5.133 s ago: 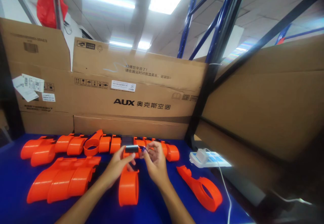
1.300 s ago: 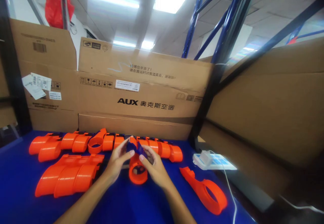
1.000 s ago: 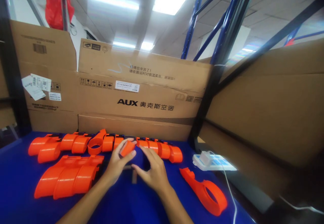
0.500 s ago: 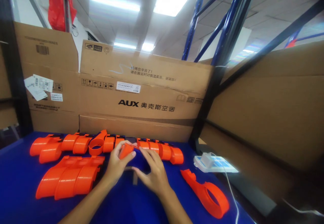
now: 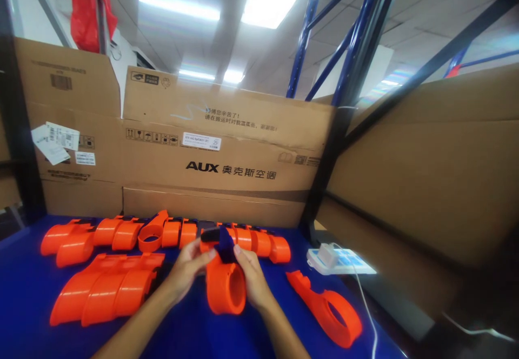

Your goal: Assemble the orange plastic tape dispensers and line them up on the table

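Both hands are at an orange plastic tape dispenser [image 5: 221,288], raised over the blue table in front of me. Its round ring hangs at the bottom, opening turned to the right. At its upper end are a black part and a dark blue flap [image 5: 226,245]. My left hand [image 5: 188,270] is closed around the upper left side of the dispenser. My right hand [image 5: 252,278] closes on its right side, thumb against the blue flap; the other fingers are partly hidden. Right of my hands lies another orange dispenser [image 5: 344,321], without a visible black part.
Several orange dispensers with black parts line the back of the blue table [image 5: 182,343], such as one dispenser [image 5: 75,251] at left. A nested group of orange dispensers [image 5: 99,294] lies front left. A white power strip [image 5: 357,264] with a cable is at right. Cardboard [image 5: 227,143] stands behind.
The dispenser has turned, so its ring now hangs below my hands and its blue flap shows. My right hand has gone from spread fingers to gripping its right side. The view shifted slightly.
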### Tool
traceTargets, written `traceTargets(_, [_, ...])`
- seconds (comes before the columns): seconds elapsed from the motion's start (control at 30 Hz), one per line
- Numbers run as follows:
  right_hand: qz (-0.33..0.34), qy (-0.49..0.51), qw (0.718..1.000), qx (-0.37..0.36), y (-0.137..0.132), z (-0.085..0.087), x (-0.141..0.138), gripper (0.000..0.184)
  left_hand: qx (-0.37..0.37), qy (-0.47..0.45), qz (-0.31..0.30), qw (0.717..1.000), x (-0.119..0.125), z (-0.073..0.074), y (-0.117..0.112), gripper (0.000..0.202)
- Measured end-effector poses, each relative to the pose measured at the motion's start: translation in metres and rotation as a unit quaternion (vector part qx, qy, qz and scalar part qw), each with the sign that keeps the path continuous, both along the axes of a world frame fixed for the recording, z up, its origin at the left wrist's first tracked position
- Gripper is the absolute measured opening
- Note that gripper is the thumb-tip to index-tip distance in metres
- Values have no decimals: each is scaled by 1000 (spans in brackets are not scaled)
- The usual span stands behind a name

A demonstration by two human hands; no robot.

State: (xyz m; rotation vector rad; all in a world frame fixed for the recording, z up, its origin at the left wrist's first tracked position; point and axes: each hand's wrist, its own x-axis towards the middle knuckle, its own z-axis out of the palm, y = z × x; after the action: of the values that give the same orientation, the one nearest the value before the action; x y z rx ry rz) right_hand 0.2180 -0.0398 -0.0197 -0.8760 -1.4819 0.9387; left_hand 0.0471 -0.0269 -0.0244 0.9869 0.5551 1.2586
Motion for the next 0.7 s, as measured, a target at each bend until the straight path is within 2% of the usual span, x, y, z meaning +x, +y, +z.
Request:
traceTargets(0.07, [-14,-4,1000,23,-2,2,-1,54,-9,2,34,999,3,0,2,43])
traceTargets(0.17, [-39,-38,992,117,-8,8,1,55,-30,-47,93,994,2,-3,12,40])
traceTargets(0.27, [-40,-138,967,211,-12,12,6,71,-60,-108,155,980,-5,-6,24,30])
traceTargets(0.33, [-40,-191,952,236,-13,11,7,66,-70,-125,176,974,-9,-7,28,26])
traceTargets(0.43, [-64,-194,949,242,-8,6,6,51,-71,-117,161,977,-11,-8,29,27])
traceTargets(0.53, [-127,-139,958,215,2,1,9,49,-68,-64,110,990,-10,-9,25,35])
traceTargets(0.63, [-185,-51,966,173,15,3,25,48,-57,-1,71,996,-10,-10,23,47])
traceTargets(0.7, [-244,2,955,166,22,8,43,54,-49,15,67,996,-10,-10,22,50])
